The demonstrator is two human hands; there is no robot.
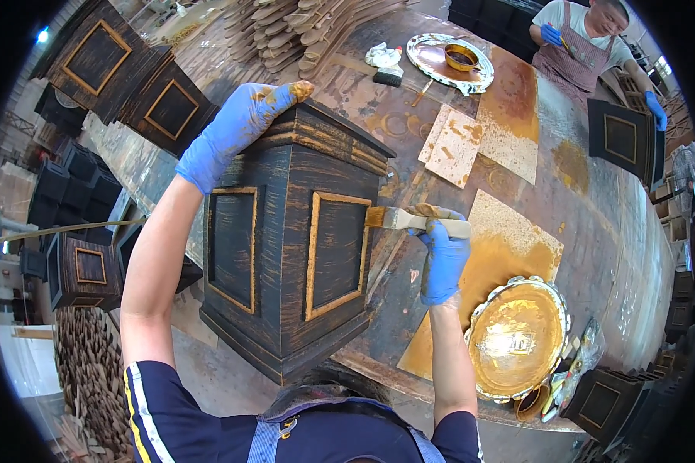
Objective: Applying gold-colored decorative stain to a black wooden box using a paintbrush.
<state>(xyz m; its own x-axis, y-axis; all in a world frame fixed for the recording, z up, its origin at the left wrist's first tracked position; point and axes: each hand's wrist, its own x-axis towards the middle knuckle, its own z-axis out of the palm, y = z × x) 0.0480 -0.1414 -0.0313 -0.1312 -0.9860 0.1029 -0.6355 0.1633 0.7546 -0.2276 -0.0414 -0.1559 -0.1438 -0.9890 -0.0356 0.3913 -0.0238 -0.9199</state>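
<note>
Pedestal (pixel 289 255), black with gold-edged panels, stands in the head view directly before the person, at the near side of the table (pixel 594 231). The left hand (pixel 247 123), in a paint-smeared blue glove, curls over its top corner; whether it grips or merely steadies cannot be told. The right hand (pixel 444 262), gloved alike, is closed around the pale handle of a brush (pixel 398 219), whose brown bristles touch the right side of the gold frame (pixel 312 258). Beside the right forearm lies a scalloped tray (pixel 565 322), coated gold inside. Farther off, a white tray (pixel 428 62) bears a bowl (pixel 462 66). Across the table, a co-worker (pixel 587 46) rests one gloved hand on a dark box (pixel 625 139).
</note>
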